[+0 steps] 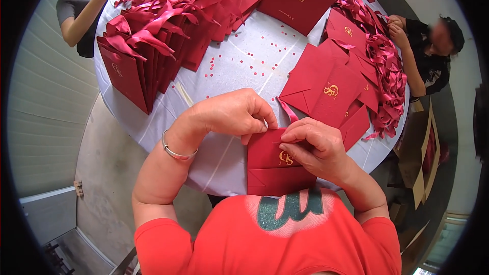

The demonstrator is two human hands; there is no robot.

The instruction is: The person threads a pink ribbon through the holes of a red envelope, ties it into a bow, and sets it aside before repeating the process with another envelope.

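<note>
one red bag (266,160) is pinched near its top edge by my left hand (235,112) and my right hand (321,146)

At five o'clock, a deep red bag (270,177) bears a gold emblem (286,158). Pinkish-crimson ribbons (389,81) gleam at two and ten. The tablecloth (232,79) is white, speckled with red dots (255,73) toward twelve. At six, the person's bright red shirt (219,244) shows a pale pink patch (331,202) with glittery dark green lettering (272,219).
</note>
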